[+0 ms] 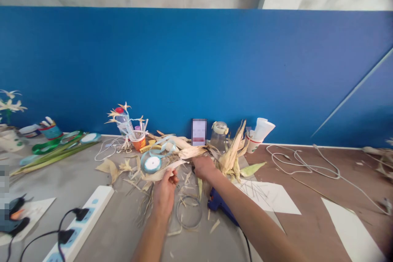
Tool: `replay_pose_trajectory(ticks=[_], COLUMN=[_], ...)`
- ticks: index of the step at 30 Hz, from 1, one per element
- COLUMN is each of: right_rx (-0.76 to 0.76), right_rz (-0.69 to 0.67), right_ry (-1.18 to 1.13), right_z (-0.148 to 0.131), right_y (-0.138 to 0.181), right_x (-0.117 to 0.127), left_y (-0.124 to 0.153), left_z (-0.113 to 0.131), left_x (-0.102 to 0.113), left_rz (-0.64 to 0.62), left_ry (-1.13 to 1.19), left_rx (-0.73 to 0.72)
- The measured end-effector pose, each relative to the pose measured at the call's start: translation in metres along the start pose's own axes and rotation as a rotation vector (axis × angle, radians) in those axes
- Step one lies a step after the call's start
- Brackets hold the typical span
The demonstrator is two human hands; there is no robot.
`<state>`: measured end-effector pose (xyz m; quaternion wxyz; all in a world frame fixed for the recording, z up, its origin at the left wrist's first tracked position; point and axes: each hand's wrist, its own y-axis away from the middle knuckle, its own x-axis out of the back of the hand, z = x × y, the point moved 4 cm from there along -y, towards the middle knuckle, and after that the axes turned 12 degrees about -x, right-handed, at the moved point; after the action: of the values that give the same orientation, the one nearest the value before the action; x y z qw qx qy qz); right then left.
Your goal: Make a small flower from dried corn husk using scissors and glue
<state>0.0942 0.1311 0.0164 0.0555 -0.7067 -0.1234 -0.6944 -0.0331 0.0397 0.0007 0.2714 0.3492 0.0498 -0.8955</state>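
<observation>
My left hand (165, 190) is closed in a pinch on a pale dried corn husk strip (172, 168) that runs up and right toward a spool of light blue ribbon (151, 163). My right hand (202, 167) reaches into a pile of dried corn husks (231, 155); its fingers are curled and hidden among them, closed on something I cannot make out. A wire ring (189, 212) lies on the table between my forearms. A blue glue gun (219, 204) lies under my right forearm.
A white power strip (82, 221) with black plugs lies at front left. Cups, a jar (219, 134) and a phone (199, 132) stand along the blue wall. White cables (302, 163) and paper sheets (267, 196) lie to the right. Green leaves (52, 156) lie at left.
</observation>
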Motion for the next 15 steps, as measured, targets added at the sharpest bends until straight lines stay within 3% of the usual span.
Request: replay_pose_trajectory(ticks=[4, 9, 15], right_rx=[0.011, 0.019, -0.036], right_rz=[0.034, 0.031, -0.166], right_ry=[-0.061, -0.168, -0.871], right_z=[0.013, 0.048, 0.082], right_y=[0.009, 0.034, 0.084], right_x=[0.016, 0.035, 0.039], left_y=[-0.001, -0.003, -0.002], left_z=[-0.001, -0.005, -0.002], left_x=[0.001, 0.005, 0.002], left_rz=[-0.024, -0.022, -0.047], left_ry=[-0.011, -0.015, 0.012], left_rx=[-0.016, -0.022, -0.072])
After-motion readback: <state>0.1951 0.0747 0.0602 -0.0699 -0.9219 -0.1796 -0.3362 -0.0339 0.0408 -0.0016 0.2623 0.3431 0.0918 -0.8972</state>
